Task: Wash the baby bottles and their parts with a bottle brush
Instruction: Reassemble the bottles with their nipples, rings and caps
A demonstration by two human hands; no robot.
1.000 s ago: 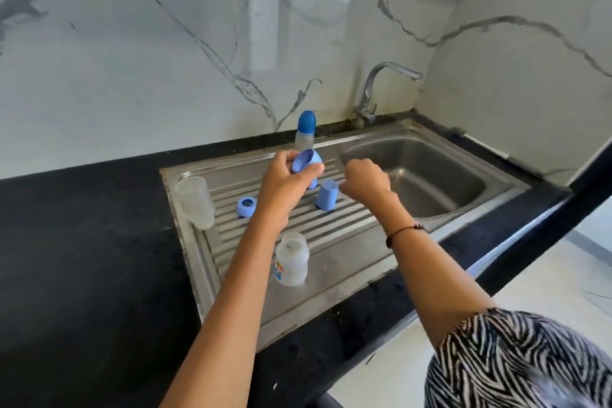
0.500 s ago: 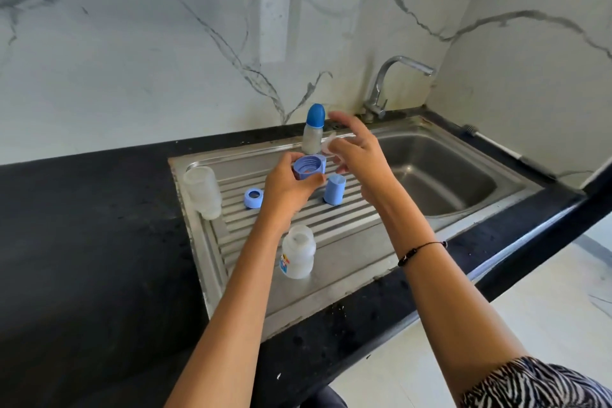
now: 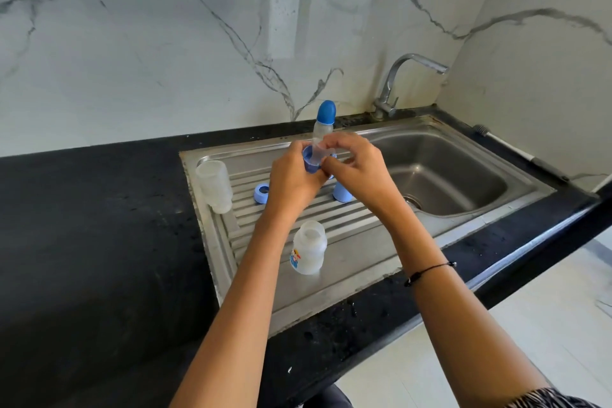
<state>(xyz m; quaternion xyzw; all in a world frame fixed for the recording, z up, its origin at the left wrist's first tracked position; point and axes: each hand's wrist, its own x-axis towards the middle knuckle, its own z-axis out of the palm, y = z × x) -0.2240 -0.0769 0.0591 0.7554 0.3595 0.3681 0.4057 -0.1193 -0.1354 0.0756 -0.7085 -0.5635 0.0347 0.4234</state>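
My left hand (image 3: pixel 291 179) grips a blue screw ring (image 3: pixel 310 163) above the ribbed drainboard (image 3: pixel 357 242). My right hand (image 3: pixel 356 166) pinches a clear teat (image 3: pixel 321 153) that sits in the ring's opening. Behind both hands stands a slim bottle with a blue cap (image 3: pixel 324 119). A second blue ring (image 3: pixel 262 193) lies flat on the ribs, and a blue cap (image 3: pixel 342 192) stands beside my right hand. A short open bottle with a printed label (image 3: pixel 308 248) stands near the front. A frosted open bottle (image 3: pixel 214 185) stands at the drainboard's left edge.
The steel sink basin (image 3: pixel 440 172) lies to the right, with the tap (image 3: pixel 397 83) at the back. A brush handle (image 3: pixel 516 152) lies on the black counter (image 3: pixel 92 225) beside the right wall. Marble walls close off the back and right.
My right hand has come down from behind the ring and now pinches the clear teat into it. My left hand has lifted the ring slightly towards the back.
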